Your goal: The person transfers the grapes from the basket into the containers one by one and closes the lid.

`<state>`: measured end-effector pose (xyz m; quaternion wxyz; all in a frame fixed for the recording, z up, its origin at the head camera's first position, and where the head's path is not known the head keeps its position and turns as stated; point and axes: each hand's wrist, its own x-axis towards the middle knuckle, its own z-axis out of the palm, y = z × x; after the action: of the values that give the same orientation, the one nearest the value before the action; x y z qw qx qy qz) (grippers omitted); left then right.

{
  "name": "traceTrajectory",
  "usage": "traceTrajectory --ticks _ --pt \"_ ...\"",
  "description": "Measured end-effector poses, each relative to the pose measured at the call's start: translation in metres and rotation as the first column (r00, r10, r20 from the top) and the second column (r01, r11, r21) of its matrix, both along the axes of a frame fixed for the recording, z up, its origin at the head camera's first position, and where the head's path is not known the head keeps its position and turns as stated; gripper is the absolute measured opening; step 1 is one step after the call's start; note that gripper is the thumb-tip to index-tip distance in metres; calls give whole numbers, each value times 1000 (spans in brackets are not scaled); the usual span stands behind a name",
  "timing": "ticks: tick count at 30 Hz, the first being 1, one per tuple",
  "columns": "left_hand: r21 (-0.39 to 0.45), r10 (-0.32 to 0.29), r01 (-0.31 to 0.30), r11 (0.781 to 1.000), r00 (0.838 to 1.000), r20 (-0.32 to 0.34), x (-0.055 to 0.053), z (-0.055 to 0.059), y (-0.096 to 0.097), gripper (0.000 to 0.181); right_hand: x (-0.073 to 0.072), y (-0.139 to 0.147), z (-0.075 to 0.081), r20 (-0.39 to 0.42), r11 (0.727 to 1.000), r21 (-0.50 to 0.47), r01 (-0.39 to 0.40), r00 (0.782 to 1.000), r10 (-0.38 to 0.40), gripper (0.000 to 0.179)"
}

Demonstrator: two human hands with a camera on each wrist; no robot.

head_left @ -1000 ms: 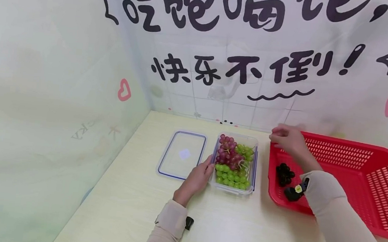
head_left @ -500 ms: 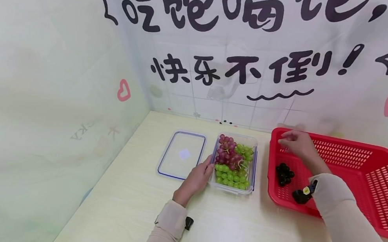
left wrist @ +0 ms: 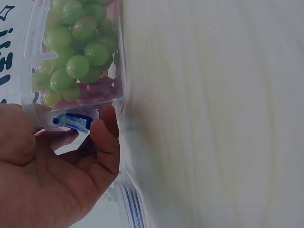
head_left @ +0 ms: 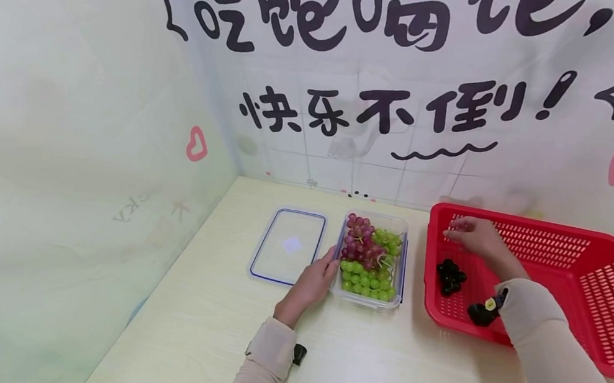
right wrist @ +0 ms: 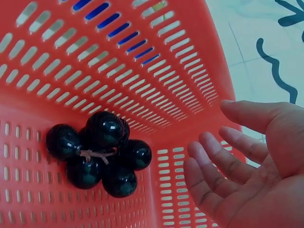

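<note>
A clear plastic food container (head_left: 365, 300) with blue-edged clips holds red grapes (head_left: 359, 241) and green grapes (head_left: 367, 280). My left hand (head_left: 311, 284) holds the container's left side; in the left wrist view its bent fingers (left wrist: 105, 142) sit by a clip. Inside the red basket (head_left: 572, 288), a small bunch of black grapes (head_left: 450, 276) lies near the left wall. My right hand (head_left: 480, 240) hovers over the basket, above and behind that bunch. In the right wrist view its fingers (right wrist: 223, 159) are loosely spread, apart from the black grapes, and hold nothing.
A clear lid (head_left: 289, 246) with a blue seal lies flat on the pale table (head_left: 202, 330), left of the container. Behind the table stands a wall (head_left: 309, 167) with dark lettering. The basket's slotted walls rise around the black grapes.
My right hand has moved right and slightly down, from the basket's back left corner to over its inside. My left hand, the container and the grapes have stayed put.
</note>
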<state>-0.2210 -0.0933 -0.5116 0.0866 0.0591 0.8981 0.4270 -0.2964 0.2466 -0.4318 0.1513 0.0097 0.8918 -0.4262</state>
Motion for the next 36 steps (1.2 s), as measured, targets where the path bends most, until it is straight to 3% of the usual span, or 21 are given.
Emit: traceTrajectory --ticks 21,28,36 --pt "9 -1 1 1000 1000 4 0 -2 0 56 2 21 -21 153 992 38 -123 981 116 68" --pt "10 -3 3 1000 1000 -1 -1 -1 0 55 2 23 -26 158 979 53 -198 969 187 65" --pt "-11 -2 2 1000 1000 -6 -2 0 1 55 1 21 -29 180 972 44 -230 959 219 64"
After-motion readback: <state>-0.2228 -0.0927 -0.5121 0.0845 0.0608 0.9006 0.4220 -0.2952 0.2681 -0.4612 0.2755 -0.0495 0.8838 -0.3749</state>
